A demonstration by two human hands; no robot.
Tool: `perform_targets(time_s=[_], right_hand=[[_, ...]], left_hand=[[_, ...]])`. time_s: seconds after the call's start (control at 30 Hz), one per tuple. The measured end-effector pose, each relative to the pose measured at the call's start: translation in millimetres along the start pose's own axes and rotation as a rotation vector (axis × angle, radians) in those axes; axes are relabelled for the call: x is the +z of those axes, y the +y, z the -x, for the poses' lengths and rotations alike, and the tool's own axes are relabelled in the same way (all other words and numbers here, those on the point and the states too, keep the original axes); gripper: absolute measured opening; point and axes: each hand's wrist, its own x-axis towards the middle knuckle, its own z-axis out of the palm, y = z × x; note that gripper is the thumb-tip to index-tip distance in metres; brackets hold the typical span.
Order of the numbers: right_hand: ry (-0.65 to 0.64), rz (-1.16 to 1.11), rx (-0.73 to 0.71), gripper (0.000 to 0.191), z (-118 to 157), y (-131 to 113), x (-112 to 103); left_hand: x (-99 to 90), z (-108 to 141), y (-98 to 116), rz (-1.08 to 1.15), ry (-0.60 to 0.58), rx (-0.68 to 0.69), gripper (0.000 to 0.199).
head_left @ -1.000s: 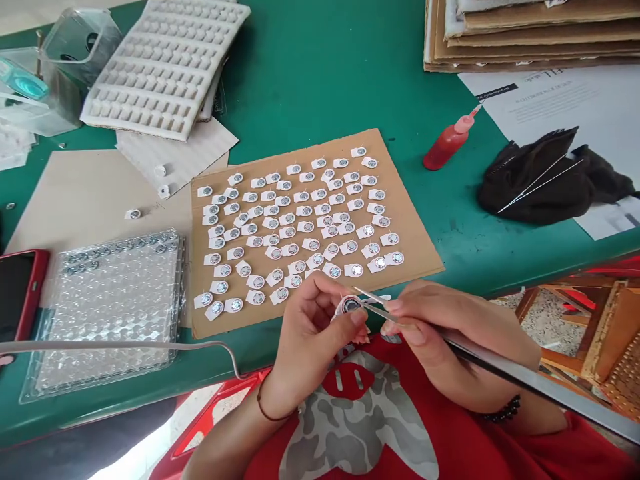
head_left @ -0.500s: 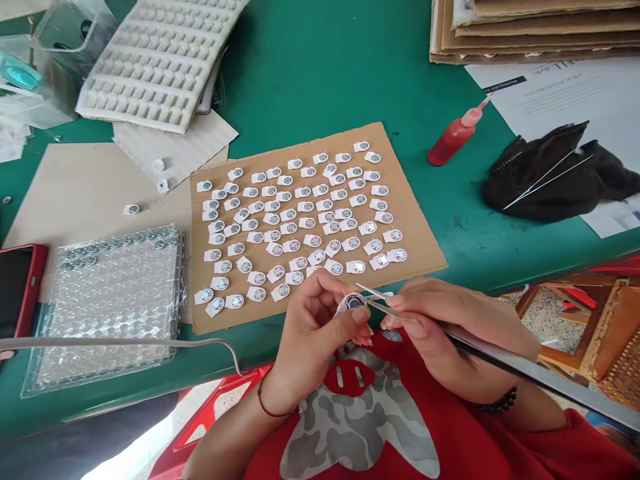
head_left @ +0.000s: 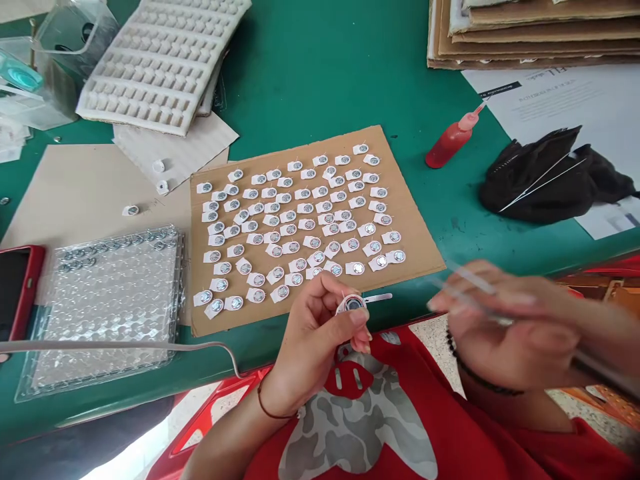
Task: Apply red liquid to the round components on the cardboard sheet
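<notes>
Between the thumb and fingers of my left hand is a small round speaker-like disc with a white rim and a dark centre. A thin white strip sticks out from its right side. My right hand, smeared by motion, grips a pair of metal tweezers to the right of the disc, well apart from it. Beyond my hands lies a cardboard sheet bearing rows of similar discs, each with a white paper tab.
At left are a clear plastic tray, a red-cased phone, a grey cable and a white foam tray. A red squeeze bottle, a black cloth and stacked cardboard occupy the right side.
My right hand has swung right with the tweezers, away from the disc. The white strip now shows fully beside the disc. My left hand has stayed almost still.
</notes>
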Motion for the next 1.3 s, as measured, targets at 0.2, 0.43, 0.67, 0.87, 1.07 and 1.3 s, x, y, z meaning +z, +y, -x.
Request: perform_targets(time_s=[0.2,0.43,0.67,0.87,1.07,1.3], right_hand=[[0.423,0.602,0.238,0.018,-24.5,87.1,-59.2],[0.084,0.822,0.423,0.016,-14.8,144.1,-116.8],[0.009,0.605,0.563,0.01,-17.4,138.2,-127.6],[-0.038,0.353,0.637,0.008,-1.0,119.2,-141.2],[0.397,0.379,0.534,0.008,3.1,112.3,-139.1],[0.184,0.357,0.465,0.016,-5.9,101.0,-106.6]], left_hand=[[5.4,-4.9,-1.8,-0.109,0.06,-0.042,0.02],[33.4,-19.0,-6.8,-0.264,0.14,-0.129,0.023],[54.1,-27.2,-16.8,-0.364,0.092,-0.161,0.024],[61.0,-35.4,-22.3,-0.414,0.049,-0.196,0.024],[66.4,-62.4,-34.2,-0.511,-0.043,-0.165,0.024],[84.0,-106.3,-46.2,-0.674,-0.117,-0.026,0.022]])
